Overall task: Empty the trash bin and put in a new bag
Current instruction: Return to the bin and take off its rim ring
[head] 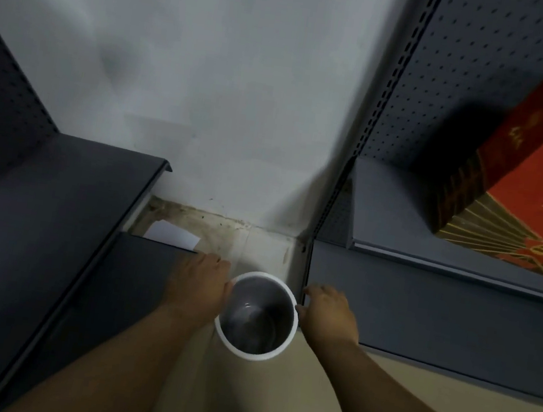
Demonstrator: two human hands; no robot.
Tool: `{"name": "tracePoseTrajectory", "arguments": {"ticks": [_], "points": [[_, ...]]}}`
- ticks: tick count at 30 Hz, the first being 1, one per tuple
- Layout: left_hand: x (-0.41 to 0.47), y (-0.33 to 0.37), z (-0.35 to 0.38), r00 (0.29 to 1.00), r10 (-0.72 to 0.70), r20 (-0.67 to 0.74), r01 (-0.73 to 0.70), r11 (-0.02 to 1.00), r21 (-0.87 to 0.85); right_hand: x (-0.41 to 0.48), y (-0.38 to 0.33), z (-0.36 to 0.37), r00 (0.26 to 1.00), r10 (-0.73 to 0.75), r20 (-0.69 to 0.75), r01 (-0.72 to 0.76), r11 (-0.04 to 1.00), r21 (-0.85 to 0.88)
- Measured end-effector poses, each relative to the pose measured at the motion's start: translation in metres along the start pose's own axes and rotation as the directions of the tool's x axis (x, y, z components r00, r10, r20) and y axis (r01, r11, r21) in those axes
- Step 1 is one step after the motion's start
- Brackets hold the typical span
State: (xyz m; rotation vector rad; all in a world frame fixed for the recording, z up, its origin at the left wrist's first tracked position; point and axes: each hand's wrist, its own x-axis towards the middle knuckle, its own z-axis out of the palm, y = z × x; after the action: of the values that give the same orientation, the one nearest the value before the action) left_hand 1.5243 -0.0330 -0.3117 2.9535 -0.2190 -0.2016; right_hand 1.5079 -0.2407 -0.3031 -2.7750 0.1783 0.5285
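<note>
A small round trash bin (253, 350) with a white rim and a dark grey inside stands upright on the beige floor, in the corner between two shelving units. I see no bag and no trash inside it. My left hand (199, 286) rests against the bin's left rim, fingers curled toward it. My right hand (330, 312) touches the right rim with its fingertips. Whether either hand actually grips the rim is unclear.
Dark grey metal shelves (54, 218) close in on the left, and a grey pegboard shelving unit (424, 295) on the right. A red and gold box (520, 190) sits on the right shelf. A white sheet of paper (173, 234) lies on the dirty floor by the wall.
</note>
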Motion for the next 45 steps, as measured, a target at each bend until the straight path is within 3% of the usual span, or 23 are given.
{"name": "tracePoseTrajectory", "arguments": {"ticks": [13,19,26,30,36,42,45], "points": [[0.094,-0.052,0.277,0.998,-0.039,-0.044,0.036,0.997,-0.067,0.179,0.085,0.217,0.999,-0.020,-0.040,0.021,1.000,0.018],[0.120,-0.068,0.361,0.989,-0.142,-0.044,0.139,0.987,-0.081,0.226,0.119,0.287,0.996,0.068,-0.052,-0.063,0.994,0.091],[0.128,-0.071,0.387,0.899,-0.437,0.026,0.431,0.876,-0.217,0.236,0.126,0.306,0.981,0.167,-0.098,-0.153,0.979,0.136],[0.133,-0.082,0.393,0.789,-0.603,0.116,0.562,0.632,-0.534,0.234,0.122,0.302,0.976,0.191,-0.103,-0.179,0.977,0.120],[0.135,-0.083,0.385,0.854,-0.515,0.066,0.506,0.796,-0.332,0.228,0.115,0.296,0.976,0.201,-0.086,-0.191,0.975,0.111],[0.133,-0.079,0.378,0.846,-0.533,0.022,0.505,0.788,-0.353,0.224,0.113,0.297,0.968,0.229,-0.101,-0.212,0.965,0.157],[0.132,-0.080,0.381,0.820,-0.572,0.027,0.519,0.722,-0.457,0.221,0.112,0.301,0.966,0.229,-0.120,-0.205,0.962,0.180]]}}
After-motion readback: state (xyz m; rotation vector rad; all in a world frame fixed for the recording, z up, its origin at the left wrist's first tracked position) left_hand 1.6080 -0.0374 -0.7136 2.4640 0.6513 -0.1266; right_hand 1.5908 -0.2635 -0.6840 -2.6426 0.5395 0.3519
